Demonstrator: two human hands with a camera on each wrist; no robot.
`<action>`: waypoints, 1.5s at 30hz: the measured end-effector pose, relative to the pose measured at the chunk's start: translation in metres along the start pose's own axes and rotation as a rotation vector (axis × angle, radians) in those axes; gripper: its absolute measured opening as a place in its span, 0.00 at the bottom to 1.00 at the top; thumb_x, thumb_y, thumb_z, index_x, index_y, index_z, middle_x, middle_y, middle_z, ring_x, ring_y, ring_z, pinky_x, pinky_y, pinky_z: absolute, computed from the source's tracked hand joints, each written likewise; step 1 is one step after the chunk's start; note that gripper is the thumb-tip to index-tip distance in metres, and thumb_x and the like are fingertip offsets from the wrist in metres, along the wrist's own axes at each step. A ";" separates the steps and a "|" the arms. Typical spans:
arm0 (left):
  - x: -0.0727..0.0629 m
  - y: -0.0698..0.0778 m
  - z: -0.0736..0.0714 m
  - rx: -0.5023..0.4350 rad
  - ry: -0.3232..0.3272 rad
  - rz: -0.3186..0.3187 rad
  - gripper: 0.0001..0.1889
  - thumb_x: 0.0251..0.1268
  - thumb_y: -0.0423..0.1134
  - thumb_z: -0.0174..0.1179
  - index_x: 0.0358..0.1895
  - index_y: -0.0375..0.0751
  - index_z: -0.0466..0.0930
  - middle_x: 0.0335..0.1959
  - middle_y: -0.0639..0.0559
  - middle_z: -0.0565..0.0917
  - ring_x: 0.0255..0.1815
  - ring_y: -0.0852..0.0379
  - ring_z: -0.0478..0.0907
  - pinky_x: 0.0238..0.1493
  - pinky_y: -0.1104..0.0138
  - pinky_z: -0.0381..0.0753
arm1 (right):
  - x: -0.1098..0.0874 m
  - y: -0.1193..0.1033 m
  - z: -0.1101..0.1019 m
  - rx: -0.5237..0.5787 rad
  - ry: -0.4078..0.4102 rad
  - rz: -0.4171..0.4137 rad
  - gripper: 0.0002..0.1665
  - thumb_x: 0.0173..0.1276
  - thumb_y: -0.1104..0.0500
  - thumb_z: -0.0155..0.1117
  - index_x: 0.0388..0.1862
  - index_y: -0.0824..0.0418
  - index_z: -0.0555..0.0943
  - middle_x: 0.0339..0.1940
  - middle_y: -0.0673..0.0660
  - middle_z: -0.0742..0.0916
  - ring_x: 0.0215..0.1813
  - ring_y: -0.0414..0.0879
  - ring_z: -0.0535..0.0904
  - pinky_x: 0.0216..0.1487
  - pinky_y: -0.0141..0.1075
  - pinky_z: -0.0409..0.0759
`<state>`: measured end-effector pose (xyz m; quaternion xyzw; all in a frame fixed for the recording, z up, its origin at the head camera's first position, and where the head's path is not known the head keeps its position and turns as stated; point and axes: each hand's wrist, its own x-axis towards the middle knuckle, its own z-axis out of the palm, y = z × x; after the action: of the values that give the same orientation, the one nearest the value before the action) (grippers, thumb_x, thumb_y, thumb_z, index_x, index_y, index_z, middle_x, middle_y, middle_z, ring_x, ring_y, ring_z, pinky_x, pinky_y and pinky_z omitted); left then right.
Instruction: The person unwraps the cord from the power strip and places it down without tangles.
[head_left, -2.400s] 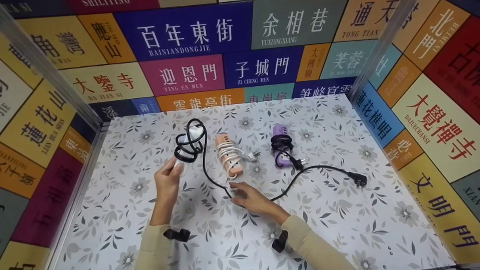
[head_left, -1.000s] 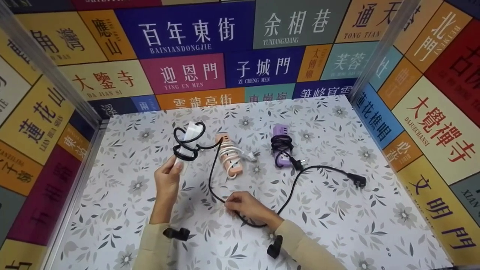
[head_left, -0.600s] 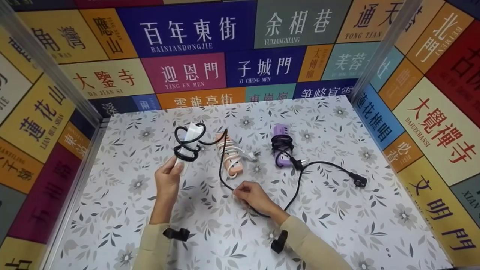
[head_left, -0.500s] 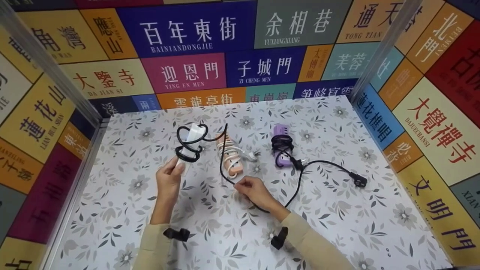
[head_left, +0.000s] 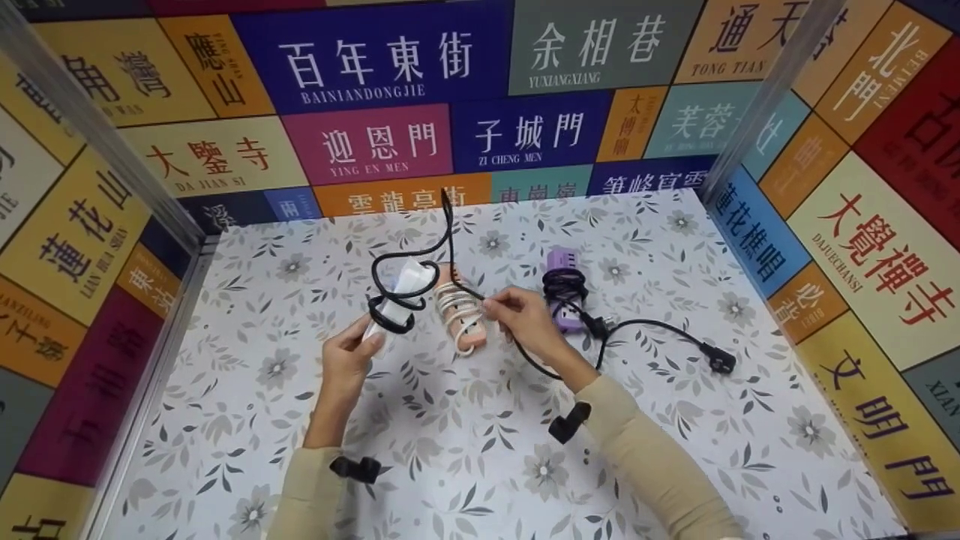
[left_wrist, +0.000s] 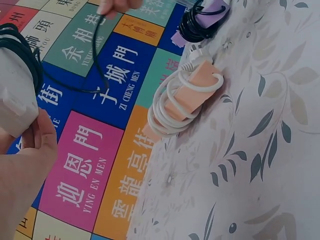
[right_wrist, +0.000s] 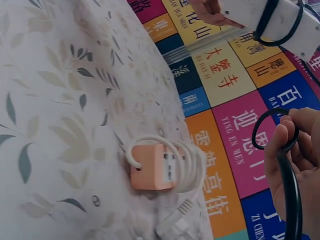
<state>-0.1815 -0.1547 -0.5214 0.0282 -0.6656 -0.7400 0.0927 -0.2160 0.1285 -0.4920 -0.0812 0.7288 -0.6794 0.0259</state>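
Note:
My left hand point(head_left: 349, 365) grips the near end of a white power strip point(head_left: 410, 283), which tilts up above the table. Loose coils of its black cord point(head_left: 391, 315) go round the strip. From there the cord rises in a tall loop and comes down to my right hand point(head_left: 529, 319), which pinches it between thumb and fingers. Past that hand the cord sags and runs right to a black plug point(head_left: 718, 358) lying on the table. In the right wrist view the cord point(right_wrist: 289, 190) passes through the curled fingers. The left wrist view shows the strip's white end point(left_wrist: 17, 92) in my left hand.
A peach power strip point(head_left: 472, 337) wrapped in white cord lies between my hands. Farther right lies a purple power strip point(head_left: 562, 259) wrapped in black cord, its plug point(head_left: 596, 327) beside the loose cord. Sign-printed panels point(head_left: 375, 67) wall the flowered table point(head_left: 262, 420) at back and sides.
My right hand, relaxed near the cord at first, now pinches it and has moved up and away from me, lifting a loop. My left hand has shifted slightly right with the white power strip.

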 end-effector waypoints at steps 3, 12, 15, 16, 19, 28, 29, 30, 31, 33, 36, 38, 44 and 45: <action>0.000 0.000 0.000 0.011 -0.015 -0.002 0.26 0.57 0.24 0.62 0.60 0.19 0.73 0.61 0.26 0.78 0.45 0.68 0.81 0.46 0.78 0.80 | 0.011 -0.002 -0.008 0.003 0.066 -0.031 0.11 0.70 0.67 0.64 0.39 0.79 0.81 0.20 0.47 0.82 0.17 0.37 0.70 0.16 0.27 0.70; 0.003 -0.005 -0.001 0.069 -0.011 0.028 0.25 0.55 0.23 0.65 0.59 0.20 0.75 0.58 0.26 0.80 0.43 0.68 0.82 0.46 0.78 0.82 | 0.010 -0.028 -0.034 0.123 0.139 -0.175 0.07 0.71 0.66 0.63 0.38 0.71 0.81 0.25 0.51 0.84 0.19 0.40 0.73 0.18 0.30 0.75; 0.005 -0.006 -0.002 0.056 0.030 -0.003 0.25 0.56 0.22 0.65 0.60 0.21 0.75 0.59 0.26 0.80 0.41 0.67 0.82 0.45 0.78 0.83 | 0.005 -0.035 -0.045 0.219 0.133 -0.185 0.03 0.71 0.65 0.64 0.38 0.65 0.81 0.26 0.51 0.84 0.21 0.40 0.74 0.20 0.30 0.75; 0.006 -0.007 -0.002 0.052 0.051 -0.016 0.25 0.55 0.23 0.66 0.60 0.21 0.75 0.59 0.26 0.80 0.41 0.68 0.82 0.45 0.78 0.83 | 0.002 -0.037 -0.048 0.255 0.125 -0.190 0.03 0.70 0.64 0.65 0.38 0.63 0.81 0.26 0.51 0.84 0.21 0.40 0.75 0.21 0.29 0.76; 0.009 -0.006 -0.004 0.060 0.130 -0.038 0.25 0.56 0.24 0.66 0.59 0.23 0.76 0.59 0.25 0.79 0.39 0.68 0.81 0.42 0.79 0.82 | -0.004 -0.040 -0.060 0.376 0.062 -0.219 0.05 0.67 0.59 0.68 0.37 0.58 0.80 0.29 0.51 0.85 0.26 0.40 0.77 0.26 0.28 0.77; 0.017 0.008 -0.017 0.027 0.310 -0.108 0.26 0.60 0.31 0.65 0.63 0.28 0.75 0.65 0.28 0.75 0.46 0.65 0.80 0.46 0.83 0.79 | -0.019 -0.027 -0.095 0.602 -0.322 -0.339 0.03 0.69 0.64 0.64 0.40 0.59 0.83 0.38 0.51 0.86 0.39 0.41 0.81 0.43 0.29 0.77; 0.018 0.008 -0.018 0.024 0.315 -0.111 0.26 0.61 0.31 0.65 0.63 0.28 0.74 0.65 0.29 0.75 0.49 0.64 0.80 0.48 0.83 0.79 | -0.020 -0.024 -0.098 0.600 -0.352 -0.343 0.04 0.68 0.65 0.64 0.40 0.59 0.84 0.38 0.51 0.85 0.40 0.41 0.80 0.44 0.29 0.77; 0.018 0.009 -0.020 0.019 0.319 -0.115 0.26 0.61 0.31 0.65 0.64 0.28 0.74 0.65 0.29 0.74 0.51 0.62 0.80 0.49 0.83 0.79 | -0.020 -0.020 -0.100 0.595 -0.381 -0.343 0.05 0.69 0.66 0.64 0.40 0.59 0.84 0.38 0.51 0.85 0.41 0.41 0.80 0.45 0.29 0.77; 0.019 0.010 -0.021 0.020 0.322 -0.119 0.27 0.61 0.31 0.65 0.64 0.28 0.73 0.66 0.31 0.74 0.54 0.62 0.80 0.52 0.83 0.78 | -0.021 -0.017 -0.103 0.581 -0.409 -0.344 0.06 0.69 0.66 0.63 0.41 0.59 0.84 0.38 0.51 0.85 0.41 0.41 0.79 0.45 0.29 0.77; 0.020 0.012 -0.025 0.046 0.333 -0.126 0.27 0.61 0.33 0.65 0.64 0.29 0.74 0.66 0.32 0.74 0.57 0.59 0.79 0.49 0.83 0.79 | -0.023 -0.011 -0.109 0.540 -0.462 -0.332 0.07 0.69 0.67 0.63 0.42 0.59 0.85 0.39 0.50 0.85 0.42 0.40 0.78 0.45 0.28 0.78; 0.023 0.016 -0.031 0.055 0.329 -0.128 0.27 0.63 0.34 0.65 0.66 0.30 0.73 0.68 0.34 0.73 0.65 0.53 0.76 0.57 0.79 0.78 | -0.027 -0.002 -0.119 0.462 -0.541 -0.305 0.11 0.70 0.70 0.60 0.44 0.59 0.85 0.41 0.49 0.84 0.43 0.39 0.78 0.46 0.27 0.78; 0.025 0.019 -0.036 0.054 0.330 -0.127 0.28 0.65 0.36 0.64 0.67 0.31 0.71 0.70 0.35 0.72 0.71 0.49 0.72 0.65 0.73 0.76 | -0.030 0.005 -0.127 0.393 -0.582 -0.276 0.13 0.70 0.72 0.59 0.44 0.59 0.86 0.41 0.49 0.84 0.43 0.38 0.78 0.46 0.27 0.79; 0.031 0.025 -0.047 0.058 0.375 -0.107 0.29 0.65 0.39 0.63 0.68 0.31 0.70 0.71 0.36 0.70 0.76 0.47 0.66 0.77 0.61 0.65 | -0.041 0.029 -0.153 0.152 -0.697 -0.180 0.11 0.66 0.77 0.59 0.42 0.69 0.86 0.38 0.49 0.86 0.39 0.36 0.78 0.40 0.26 0.78; 0.031 0.026 -0.048 0.056 0.387 -0.102 0.29 0.65 0.39 0.63 0.68 0.31 0.71 0.71 0.36 0.70 0.75 0.47 0.66 0.77 0.61 0.65 | -0.043 0.032 -0.157 0.113 -0.718 -0.163 0.10 0.66 0.77 0.60 0.42 0.71 0.86 0.37 0.48 0.86 0.37 0.35 0.77 0.39 0.25 0.77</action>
<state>-0.2018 -0.2103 -0.4984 0.2062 -0.6534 -0.7057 0.1807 -0.1994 0.2919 -0.5156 -0.3707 0.6258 -0.6465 0.2304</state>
